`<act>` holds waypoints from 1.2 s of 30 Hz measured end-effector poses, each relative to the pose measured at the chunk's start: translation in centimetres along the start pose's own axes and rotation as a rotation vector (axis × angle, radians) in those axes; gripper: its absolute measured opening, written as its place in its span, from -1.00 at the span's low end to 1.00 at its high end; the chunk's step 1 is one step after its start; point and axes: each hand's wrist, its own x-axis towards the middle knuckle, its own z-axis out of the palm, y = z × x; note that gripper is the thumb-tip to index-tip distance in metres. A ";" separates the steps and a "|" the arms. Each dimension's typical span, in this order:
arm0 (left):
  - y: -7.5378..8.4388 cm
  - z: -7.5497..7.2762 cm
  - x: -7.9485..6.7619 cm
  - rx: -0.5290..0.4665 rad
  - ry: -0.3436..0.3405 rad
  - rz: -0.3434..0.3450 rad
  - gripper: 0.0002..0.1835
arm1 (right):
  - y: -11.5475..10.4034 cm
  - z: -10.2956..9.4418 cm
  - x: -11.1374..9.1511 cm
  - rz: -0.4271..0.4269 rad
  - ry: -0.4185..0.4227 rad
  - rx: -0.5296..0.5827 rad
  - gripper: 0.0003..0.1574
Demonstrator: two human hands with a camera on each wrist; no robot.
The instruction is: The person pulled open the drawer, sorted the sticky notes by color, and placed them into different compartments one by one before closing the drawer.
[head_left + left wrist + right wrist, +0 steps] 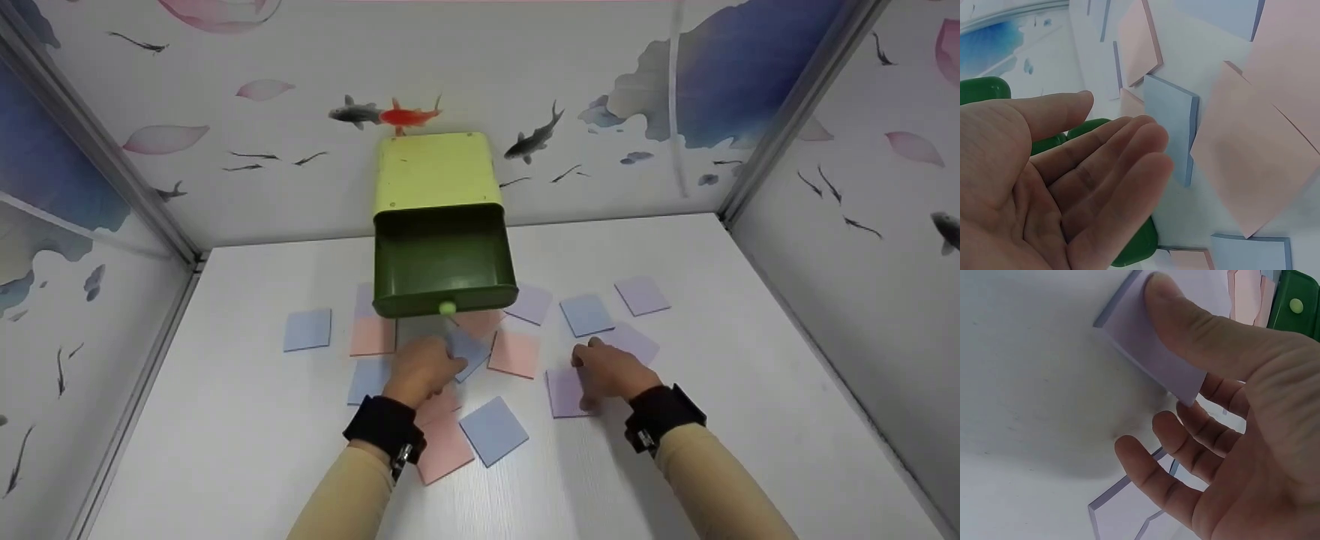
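Observation:
My right hand (611,369) reaches down over a flat purple square (564,393) on the white table. In the right wrist view its thumb (1163,291) lies over the purple square (1151,343). The index finger goes behind that square's edge, and the other fingers spread apart below. My left hand (421,367) hovers over blue and pink squares in front of the drawer. In the left wrist view the left hand (1072,169) has gently bent fingers, the thumb apart from them and nothing in the palm. Close to its fingertips is a blue square (1171,112).
A yellow-green box (439,172) stands at the back wall, its dark green drawer (446,255) pulled out toward me with a round knob (448,307). Several pink, blue and purple squares lie around it, some overlapping, such as a blue square (495,431) in front. Patterned walls enclose the table.

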 end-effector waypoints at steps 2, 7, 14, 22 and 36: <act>0.0 0.0 0.0 0.009 -0.001 -0.002 -0.64 | 0.1 -0.2 0.1 -0.002 -0.002 0.011 -0.42; -0.1 0.0 0.0 0.003 -0.009 -0.016 -0.67 | 0.4 -0.9 0.2 -0.009 -0.018 0.028 -0.64; -0.1 0.1 0.0 0.003 -0.016 -0.027 -0.66 | 0.6 -1.6 0.3 -0.027 -0.032 0.032 -0.76; 0.1 -0.2 0.0 -0.008 -0.013 -0.028 -0.64 | 0.6 -2.4 0.1 -0.051 -0.055 0.053 -0.84; -1.4 -3.0 -0.8 -0.209 0.109 -0.070 -0.63 | -0.1 -3.3 -0.2 -0.157 -0.009 0.021 -0.82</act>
